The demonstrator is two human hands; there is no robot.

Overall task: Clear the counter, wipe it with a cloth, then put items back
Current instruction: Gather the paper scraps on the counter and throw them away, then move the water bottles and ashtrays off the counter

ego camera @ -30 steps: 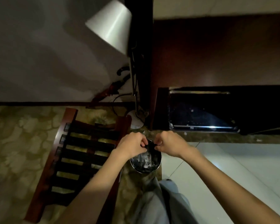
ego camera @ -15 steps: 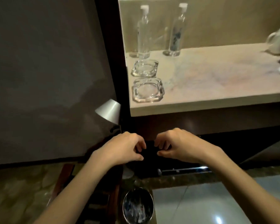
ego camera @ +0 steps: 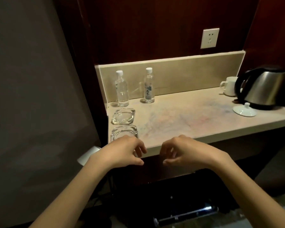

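Dark wood panelling wraps this little hotel-style nook, and the beige stone counter is where we're working. Nothing's been cleared off it, as far as we can tell: two water bottles at the back left, one in the corner and the other just right of it, two glass ashtrays along the left edge, the far one and the near one close together, and over on the right a steel kettle with a white mug tucked behind it and a white lid lying loose in front.

Our left hand hangs at the front edge, partly covering the near ashtray, fingers loosely curled and holding nothing. Our right hand is just beside it, also relaxed and empty. No cloth is in view.

So we'd say we're at the very start of clearing. Tips from us: take the near ashtray first since it's right under the left hand, and lift that heavy glass straight up rather than dragging it across the stone. Bottles are light and tippy, so grab them low around the body. Pick up the loose lid before the kettle so it doesn't get knocked off the edge. Remember where everything stood, because it all goes back afterwards.
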